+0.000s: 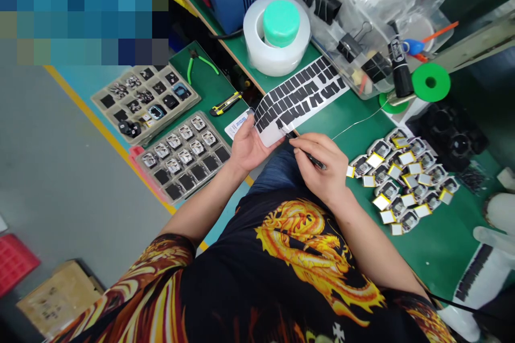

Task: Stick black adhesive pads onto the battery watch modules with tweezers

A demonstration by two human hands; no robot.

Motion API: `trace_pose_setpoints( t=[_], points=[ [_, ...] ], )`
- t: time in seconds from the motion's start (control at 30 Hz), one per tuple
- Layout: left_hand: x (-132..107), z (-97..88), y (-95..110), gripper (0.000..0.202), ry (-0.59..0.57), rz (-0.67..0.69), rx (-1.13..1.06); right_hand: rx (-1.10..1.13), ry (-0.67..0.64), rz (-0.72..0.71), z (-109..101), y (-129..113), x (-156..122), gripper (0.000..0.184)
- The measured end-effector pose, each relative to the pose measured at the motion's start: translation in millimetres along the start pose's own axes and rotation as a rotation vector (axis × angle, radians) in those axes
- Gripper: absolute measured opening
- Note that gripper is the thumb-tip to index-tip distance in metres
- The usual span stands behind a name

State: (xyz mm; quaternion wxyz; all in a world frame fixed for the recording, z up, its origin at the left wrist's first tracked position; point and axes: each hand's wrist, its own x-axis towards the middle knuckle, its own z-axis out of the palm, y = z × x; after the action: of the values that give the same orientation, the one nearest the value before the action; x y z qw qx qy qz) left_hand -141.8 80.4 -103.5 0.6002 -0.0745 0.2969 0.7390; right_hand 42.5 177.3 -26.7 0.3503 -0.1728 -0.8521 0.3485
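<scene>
Head view, looking down at two hands on a green mat:

- Left hand (249, 147): it holds the sticker sheet (300, 99) from below. Its fingers (257, 127) curl up around the edge and stay close together. Part of them is hidden behind the sheet.
- Right hand (322, 169): its fingers (311, 142) pinch a thin black tool (311, 156) in a narrow grip. I cannot tell what kind of tool it is.
- Tool tip: it is just at the low edge of the sticker sheet. I cannot tell if it touches.
- Sticker sheet: it is white with rows of black stickers, and it bends up in the air over the mat. Its low end is cut off from view by the hands.
- Near the left hand: a small card (237, 124) lies under the wrist side, and a yellow cutter (225, 103) is just past it.
- Left of the hands: two trays (183, 158) hold rows of small parts. They are too small to name. Green pliers (201, 64) lie above them.
- Right of the hands: a heap of small silver packs (402, 185) with yellow and white tags.
- Up top: a tape roll (277, 35) and a plastic box (346, 27) with black clips.
- Top left corner: a blurry block of squares (80, 10) hides what is there.
</scene>
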Motion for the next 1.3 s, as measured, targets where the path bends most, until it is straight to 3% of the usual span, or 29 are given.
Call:
trace_pose_setpoints(
  t=[0.4, 0.7, 0.93, 1.3],
  points=[
    [-1, -0.1, -1, 0.048, 0.003, 0.010, -0.005, -0.005, 0.002, -0.010, 2, 0, -1, 0.031],
    [-1, 5.7, -8, 0.015, 0.037, 0.060, -0.027, -0.036, -0.010, -0.005, 2, -1, -1, 0.029],
    [0, 16.9, -11, 0.003, 0.085, 0.061, 0.002, -0.048, -0.014, -0.005, 3, -1, 0, 0.027],
    [-2, 33.6, -13, 0.015, 0.246, 0.128, 0.051, -0.099, -0.060, -0.049, 3, -1, -1, 0.028]
  ],
)
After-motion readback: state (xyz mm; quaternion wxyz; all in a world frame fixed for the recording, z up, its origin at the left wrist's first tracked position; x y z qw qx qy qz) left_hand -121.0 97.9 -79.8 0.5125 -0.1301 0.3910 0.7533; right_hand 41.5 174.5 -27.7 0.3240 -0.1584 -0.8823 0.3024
